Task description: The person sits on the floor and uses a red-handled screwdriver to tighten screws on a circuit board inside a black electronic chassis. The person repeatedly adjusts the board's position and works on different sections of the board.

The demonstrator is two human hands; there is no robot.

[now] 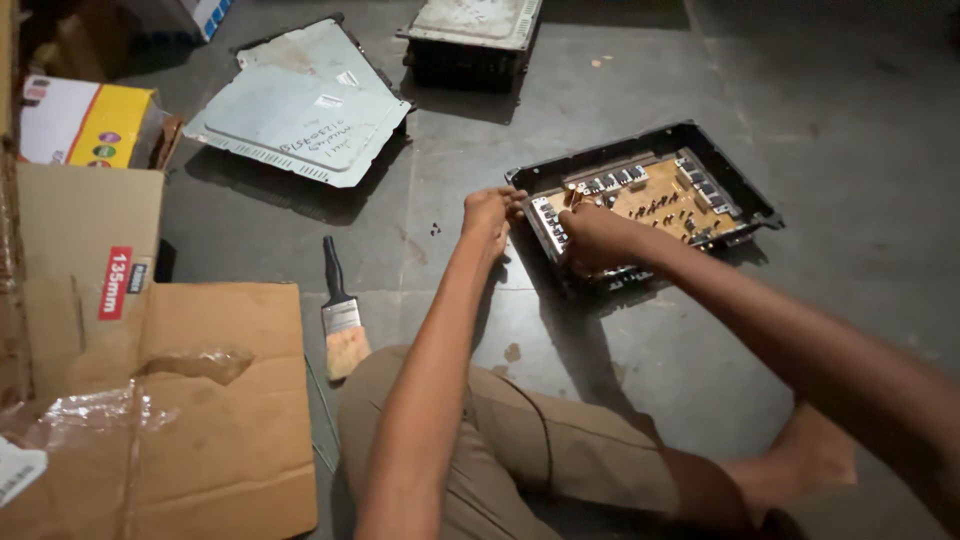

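A black metal chassis (745,195) lies on the floor and holds a tan circuit board (660,200) with rows of components. My left hand (490,212) rests at the chassis's near-left corner with its fingers curled there; whether they pinch something is unclear. My right hand (592,238) lies on the board's near-left edge, fingers bent down onto it. What is under the fingers is hidden.
A paintbrush (341,312) lies on the grey floor left of my knee. A flattened cardboard box (200,400) is at the lower left. A grey metal cover (300,100) and another black unit (470,40) lie farther back. A yellow and white box (90,122) sits at the left.
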